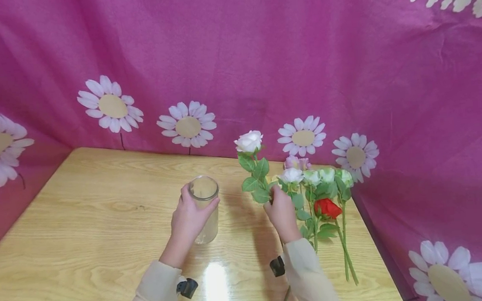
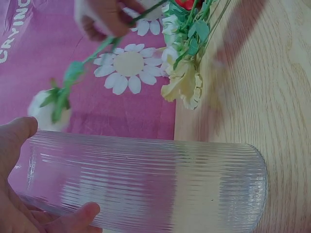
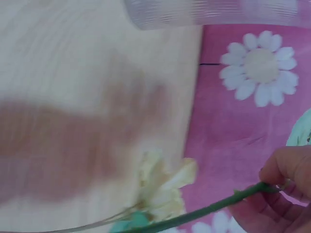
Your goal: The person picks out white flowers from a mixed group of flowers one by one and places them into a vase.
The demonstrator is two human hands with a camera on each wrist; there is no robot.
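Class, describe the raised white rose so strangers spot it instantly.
On the wooden table, find the flower bunch toward the right. Between it and the glass vase is the white rose, the only one held up; its neighbours lie on the table.

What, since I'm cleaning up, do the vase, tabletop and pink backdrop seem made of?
Vase: likely clear glass, glossy and ribbed, see-through with a shiny rim; plastic is possible.
Tabletop: wood or wood-look laminate, semi-gloss, showing grain and a bright reflection.
Backdrop: probably fabric, matte, hanging in soft folds.
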